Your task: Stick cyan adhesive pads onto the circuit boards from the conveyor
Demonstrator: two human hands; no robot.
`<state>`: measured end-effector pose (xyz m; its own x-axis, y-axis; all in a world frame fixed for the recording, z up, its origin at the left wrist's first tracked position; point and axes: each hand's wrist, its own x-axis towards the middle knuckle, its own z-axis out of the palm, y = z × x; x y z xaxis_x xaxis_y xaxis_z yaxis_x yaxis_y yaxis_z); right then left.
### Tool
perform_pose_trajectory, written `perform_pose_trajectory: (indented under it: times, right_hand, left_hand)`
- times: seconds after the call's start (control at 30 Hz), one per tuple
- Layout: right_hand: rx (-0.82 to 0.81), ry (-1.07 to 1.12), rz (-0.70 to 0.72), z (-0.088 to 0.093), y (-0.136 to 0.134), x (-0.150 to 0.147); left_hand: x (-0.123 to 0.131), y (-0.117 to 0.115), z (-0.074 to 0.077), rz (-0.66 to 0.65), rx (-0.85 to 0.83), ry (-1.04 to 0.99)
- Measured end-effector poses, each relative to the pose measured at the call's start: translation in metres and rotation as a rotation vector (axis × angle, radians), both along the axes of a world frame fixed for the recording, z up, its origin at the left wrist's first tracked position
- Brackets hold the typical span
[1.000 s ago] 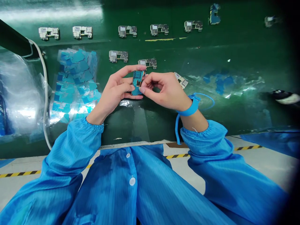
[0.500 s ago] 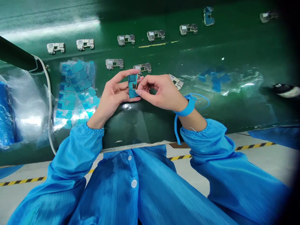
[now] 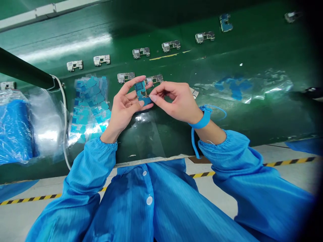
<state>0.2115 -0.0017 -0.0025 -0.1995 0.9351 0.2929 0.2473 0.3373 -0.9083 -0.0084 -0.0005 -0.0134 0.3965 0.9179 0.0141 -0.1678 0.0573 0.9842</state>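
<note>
My left hand (image 3: 127,102) holds a small circuit board (image 3: 141,91) by its edges, its thumb over the lower left part. Teal-blue film or coating covers the board's upward face, and a notch opens in its right side. My right hand (image 3: 174,101) is closed in a pinch, thumb and index fingertips against the board's lower right edge. Whether a bit of film lies between those fingertips is too small to see. A blue wrist strap (image 3: 203,118) with a coiled cord circles my right wrist. Just behind my hands lies another board (image 3: 156,79), partly covered by my left fingers.
Several bare circuit boards (image 3: 141,52) lie spread across the green bench (image 3: 176,137). A blue-covered board (image 3: 225,23) rests at the back right. Left are teal film pieces (image 3: 91,97), a white cable (image 3: 65,124) and a bagged blue bundle (image 3: 19,127). Clear plastic (image 3: 272,85) lies right.
The view has shifted, so the bench things appear lower and mostly further right. The held board is tilted more, and my left thumb now lies over its lower part. Right fingertips stay at its edge.
</note>
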Motion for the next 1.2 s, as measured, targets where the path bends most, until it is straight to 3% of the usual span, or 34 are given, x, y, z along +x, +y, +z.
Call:
perform_pose_trajectory:
  times: [0.53,0.8,1.2]
  right_hand:
    - [0.009,0.058,-0.012,-0.008,0.000,-0.003]
    - [0.042,-0.001,0.030,-0.009,-0.001,-0.007]
    - [0.086,-0.023,0.059,-0.009,0.001,-0.004]
  left_hand:
    - [0.003,-0.003,0.004,0.010,-0.004,0.032]
    - [0.002,-0.004,-0.003,0.058,-0.011,0.030]
    - [-0.002,0.001,-0.006,-0.007,0.039,-0.058]
